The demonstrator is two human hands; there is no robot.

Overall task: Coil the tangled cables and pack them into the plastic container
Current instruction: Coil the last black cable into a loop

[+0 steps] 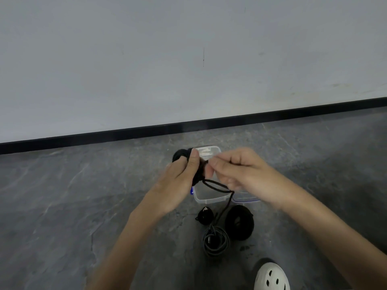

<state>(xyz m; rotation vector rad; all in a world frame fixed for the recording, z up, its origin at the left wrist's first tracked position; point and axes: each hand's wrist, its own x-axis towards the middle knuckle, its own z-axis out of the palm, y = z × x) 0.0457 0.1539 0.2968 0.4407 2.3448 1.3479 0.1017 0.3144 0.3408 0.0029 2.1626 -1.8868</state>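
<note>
On the head camera I see a black cable bundle [199,173] held up over the clear plastic container [209,198], which sits on the grey floor [83,195]. The left hand [178,181] grips the bundle, thumb laid up its front. The right hand [236,174], fingers curled and blurred, pinches the loose strand [223,208], which trails down towards three coiled cables [239,221] lying just beside the container.

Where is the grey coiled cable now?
Head view, lower centre: the grey coiled cable lies on the floor, this side of the plastic container, left of the black coil.
</note>
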